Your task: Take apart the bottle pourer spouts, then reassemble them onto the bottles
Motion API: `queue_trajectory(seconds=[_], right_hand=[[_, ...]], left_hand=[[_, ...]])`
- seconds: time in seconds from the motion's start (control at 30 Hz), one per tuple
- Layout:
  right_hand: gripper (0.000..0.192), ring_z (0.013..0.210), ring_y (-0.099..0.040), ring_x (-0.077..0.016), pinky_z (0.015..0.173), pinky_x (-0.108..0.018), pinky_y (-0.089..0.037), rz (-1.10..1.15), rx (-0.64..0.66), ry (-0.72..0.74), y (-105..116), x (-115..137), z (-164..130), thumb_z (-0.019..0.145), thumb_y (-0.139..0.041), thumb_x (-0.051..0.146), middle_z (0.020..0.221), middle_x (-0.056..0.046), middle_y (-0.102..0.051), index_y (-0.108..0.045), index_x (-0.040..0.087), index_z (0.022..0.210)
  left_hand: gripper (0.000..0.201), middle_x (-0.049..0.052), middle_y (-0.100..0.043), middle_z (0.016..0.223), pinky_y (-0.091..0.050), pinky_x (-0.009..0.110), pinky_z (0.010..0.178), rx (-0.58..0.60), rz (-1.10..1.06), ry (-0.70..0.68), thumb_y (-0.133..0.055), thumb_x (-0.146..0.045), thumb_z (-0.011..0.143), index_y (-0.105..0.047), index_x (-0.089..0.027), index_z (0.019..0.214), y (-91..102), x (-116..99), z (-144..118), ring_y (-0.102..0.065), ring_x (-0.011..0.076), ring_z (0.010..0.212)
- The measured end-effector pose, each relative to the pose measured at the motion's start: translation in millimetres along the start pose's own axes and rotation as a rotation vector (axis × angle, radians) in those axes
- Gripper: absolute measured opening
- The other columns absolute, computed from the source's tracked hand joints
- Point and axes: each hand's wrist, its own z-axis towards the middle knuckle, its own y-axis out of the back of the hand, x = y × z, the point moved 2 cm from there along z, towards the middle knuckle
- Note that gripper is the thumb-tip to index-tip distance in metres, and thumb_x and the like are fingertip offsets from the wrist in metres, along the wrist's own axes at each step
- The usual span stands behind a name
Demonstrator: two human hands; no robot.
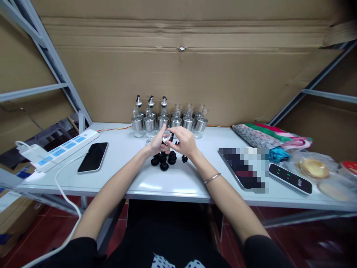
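Note:
My left hand [156, 145] and my right hand [184, 140] meet over the middle of the table. Between their fingers is a shiny silver pour spout [166, 139] with a black part on top, partly hidden by the fingers. Just below the hands lie several black rubber stoppers [164, 166]. A small cluster of black pieces [184, 159] sits to their right. Behind the hands stand several glass bottles [201, 124] with steel sleeves, in two rows. Three at the back left carry silver-and-black pour spouts [151, 100]; the other visible necks are bare.
On the left are a white power strip [68, 149], a cable [60, 186] and a phone [93, 158]. To the right lie a blurred-out device [242, 169], a black-and-white device [290, 178], folded cloth [272, 137] and bagged food [314, 168]. Cardboard [178, 74] walls the back.

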Motion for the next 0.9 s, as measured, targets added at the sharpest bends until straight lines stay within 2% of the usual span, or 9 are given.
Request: queue_trajectory(seconds=[0.17,0.37,0.57,0.7,0.8,0.9], right_hand=[[0.045,0.083,-0.060,-0.0203,0.073,-0.031,-0.046,-0.057,-0.052,0.050,3.2,1.0,1.1,0.088,-0.041,0.053,0.090,-0.012,-0.067,-0.060,0.014,0.100],[0.059,0.058,-0.049,-0.0155,0.058,-0.028,-0.036,-0.168,-0.207,0.109,9.0,6.8,1.4,0.091,-0.023,0.058,0.061,-0.006,-0.058,-0.060,0.014,0.076],[0.066,0.055,-0.046,-0.0147,0.058,-0.028,-0.032,-0.210,-0.192,0.089,11.6,5.8,-1.7,0.093,-0.012,0.056,0.055,-0.004,-0.055,-0.059,0.015,0.071],[0.068,0.054,-0.045,-0.0144,0.057,-0.027,-0.031,-0.223,-0.197,0.097,11.8,4.4,-2.8,0.094,-0.009,0.054,0.054,-0.004,-0.055,-0.059,0.016,0.069],[0.071,0.053,-0.045,-0.0144,0.057,-0.027,-0.031,-0.228,-0.166,0.068,11.1,3.8,-3.1,0.093,-0.006,0.056,0.054,-0.004,-0.055,-0.060,0.016,0.070],[0.072,0.053,-0.045,-0.0140,0.056,-0.027,-0.030,-0.232,-0.154,0.051,10.3,3.7,-3.3,0.092,-0.005,0.057,0.053,-0.004,-0.054,-0.059,0.016,0.067]], left_hand=[[0.066,-0.010,-0.021,0.032,-0.033,0.020,0.037,0.040,-0.053,0.027,-0.034,-0.082,0.071,-0.028,-0.020,0.050,-2.6,-1.1,-6.2,-0.016,0.0019,0.027],[0.064,-0.012,-0.018,0.036,-0.031,0.018,0.039,0.221,-0.091,-0.016,-0.045,-0.078,0.070,-0.030,-0.018,0.053,-10.7,3.9,-9.2,-0.014,0.0008,0.031],[0.064,-0.012,-0.018,0.040,-0.029,0.017,0.041,0.350,-0.055,-0.015,-0.061,-0.076,0.058,-0.034,-0.017,0.057,-14.3,6.4,-12.9,-0.015,0.0004,0.035],[0.058,-0.013,-0.018,0.043,-0.029,0.017,0.042,0.384,-0.010,-0.047,-0.072,-0.065,0.056,-0.042,-0.017,0.068,-13.0,6.4,-14.6,-0.015,0.0009,0.038],[0.051,-0.014,-0.020,0.044,-0.030,0.017,0.042,0.382,0.007,-0.047,-0.077,-0.051,0.059,-0.039,-0.018,0.069,-13.1,4.7,-16.5,-0.017,0.0012,0.039],[0.043,-0.013,-0.027,0.046,-0.030,0.018,0.044,0.326,0.079,-0.023,-0.076,-0.030,0.061,-0.036,-0.018,0.067,-14.3,0.4,-19.7,-0.022,0.0011,0.039]])
